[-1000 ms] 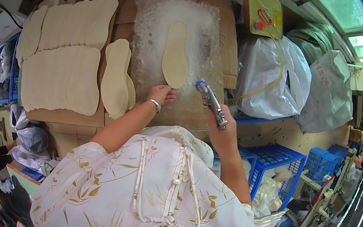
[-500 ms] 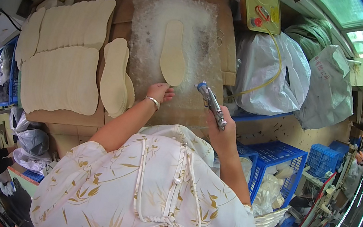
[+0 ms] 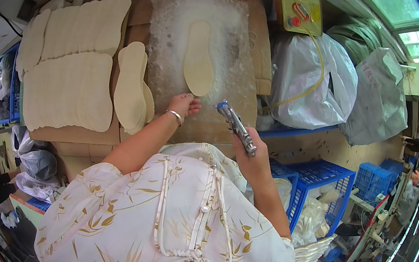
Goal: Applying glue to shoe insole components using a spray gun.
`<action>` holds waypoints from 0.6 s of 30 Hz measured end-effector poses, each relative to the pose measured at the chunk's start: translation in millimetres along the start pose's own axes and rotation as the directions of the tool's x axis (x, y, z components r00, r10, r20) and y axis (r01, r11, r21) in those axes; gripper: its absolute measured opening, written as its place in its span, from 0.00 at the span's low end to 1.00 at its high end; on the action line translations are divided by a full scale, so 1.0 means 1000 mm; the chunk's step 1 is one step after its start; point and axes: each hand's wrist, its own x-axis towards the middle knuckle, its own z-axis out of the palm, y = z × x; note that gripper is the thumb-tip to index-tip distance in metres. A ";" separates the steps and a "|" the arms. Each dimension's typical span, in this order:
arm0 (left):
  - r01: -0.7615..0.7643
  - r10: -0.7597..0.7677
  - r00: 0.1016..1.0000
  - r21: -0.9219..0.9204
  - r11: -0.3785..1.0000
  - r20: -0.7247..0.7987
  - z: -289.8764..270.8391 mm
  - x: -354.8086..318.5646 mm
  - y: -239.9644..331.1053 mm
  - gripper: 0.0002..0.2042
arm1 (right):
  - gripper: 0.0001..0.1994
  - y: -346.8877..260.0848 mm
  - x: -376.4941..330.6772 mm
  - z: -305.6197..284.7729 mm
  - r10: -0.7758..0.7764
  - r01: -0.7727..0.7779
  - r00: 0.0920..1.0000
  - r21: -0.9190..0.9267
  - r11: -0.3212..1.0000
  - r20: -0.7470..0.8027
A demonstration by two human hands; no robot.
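A single cream insole (image 3: 199, 64) lies flat on a cardboard sheet (image 3: 171, 44) crusted with whitish residue. At its near end is my left hand (image 3: 186, 106), wearing a silver bracelet, with curled fingers that seem to pinch the insole's edge. My right hand (image 3: 251, 151) is closed around the handle of a metal spray gun (image 3: 236, 122). The gun's blue-tipped nozzle points up and left, just right of the insole's near end and apart from it. Left of the sheet sits a small stack of insoles (image 3: 132, 87).
Overlapping rows of insoles (image 3: 69, 91) cover the table's left side. A yellow container (image 3: 295, 8) with a yellow hose (image 3: 319, 77) stands at the back right, beside white sacks (image 3: 311, 86). Blue crates (image 3: 321, 183) holding plastic-wrapped items are by my right arm.
The spray gun and my right hand have shifted slightly left, nearer the insole. My left hand stays at the insole's near end. The whole view has shifted a little.
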 end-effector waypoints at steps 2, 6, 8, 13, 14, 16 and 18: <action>0.010 -0.010 1.000 -0.003 1.000 -0.006 0.001 -0.002 0.001 0.10 | 0.11 0.001 0.000 0.000 0.021 -0.021 1.000 0.009 1.000 0.006; 0.003 -0.003 1.000 -0.016 1.000 -0.004 0.000 -0.003 0.000 0.14 | 0.10 -0.002 -0.005 -0.002 0.058 -0.059 0.998 -0.030 0.998 -0.010; 0.002 -0.001 1.000 -0.025 1.000 0.017 0.000 -0.004 0.000 0.15 | 0.10 -0.003 -0.008 -0.002 0.046 -0.046 0.999 -0.016 0.999 0.026; 0.017 -0.017 1.000 -0.039 0.999 -0.013 0.001 -0.007 0.000 0.17 | 0.06 -0.001 -0.008 -0.003 0.135 -0.134 0.991 0.022 0.991 -0.023; 0.017 -0.018 1.000 -0.038 0.999 -0.014 0.000 -0.007 0.000 0.17 | 0.06 -0.002 -0.009 -0.003 0.135 -0.135 0.991 0.024 0.991 -0.023; 0.019 -0.019 1.000 -0.055 0.998 0.015 -0.001 -0.007 -0.001 0.16 | 0.07 -0.004 -0.013 -0.004 0.070 -0.069 0.997 -0.027 0.997 0.040; 0.024 -0.023 0.999 -0.055 0.998 0.022 -0.003 -0.007 -0.001 0.17 | 0.07 -0.005 -0.016 -0.001 0.065 -0.065 0.997 -0.002 0.998 0.041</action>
